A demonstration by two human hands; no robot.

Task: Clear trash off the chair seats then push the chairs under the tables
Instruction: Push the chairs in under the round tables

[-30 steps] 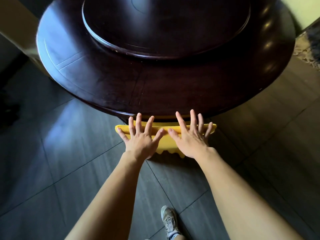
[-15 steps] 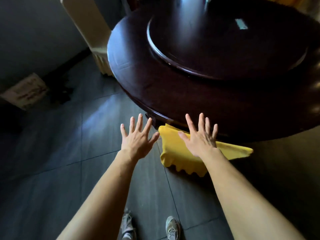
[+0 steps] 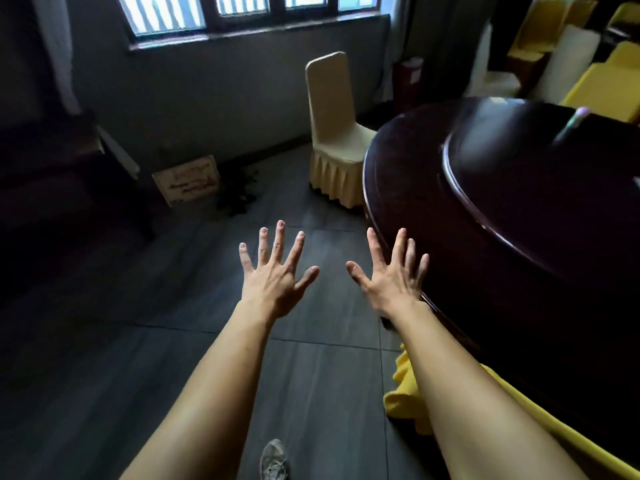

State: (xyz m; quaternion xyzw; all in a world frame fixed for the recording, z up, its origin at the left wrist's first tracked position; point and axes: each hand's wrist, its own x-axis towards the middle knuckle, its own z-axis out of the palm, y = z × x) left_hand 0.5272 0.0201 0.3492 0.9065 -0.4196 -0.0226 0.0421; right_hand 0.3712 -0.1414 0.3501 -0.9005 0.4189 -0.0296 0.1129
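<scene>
A yellow-covered chair [image 3: 403, 403] is tucked under the dark round table [image 3: 415, 188] at lower right; my right forearm hides much of it. A cream-covered chair [image 3: 332, 133] stands farther off by the table's left edge, its seat partly under the tabletop, no trash visible on it. My left hand [image 3: 275, 275] and my right hand [image 3: 393, 277] are both held out over the floor with fingers spread, empty. The right hand is beside the table's rim, apart from both chairs.
The table carries a raised dark turntable [image 3: 519, 181]. A flat framed board [image 3: 188, 178] leans on the wall under the window beside a dark clump on the floor. Dark furniture [image 3: 62, 181] fills the left. Yellow and white covered chairs [image 3: 595, 74] are stacked far right. Grey tiled floor lies ahead.
Both hands have come off the yellow chair's back, which was pushed against the table. The view has swung left, bringing the cream chair and window wall into sight.
</scene>
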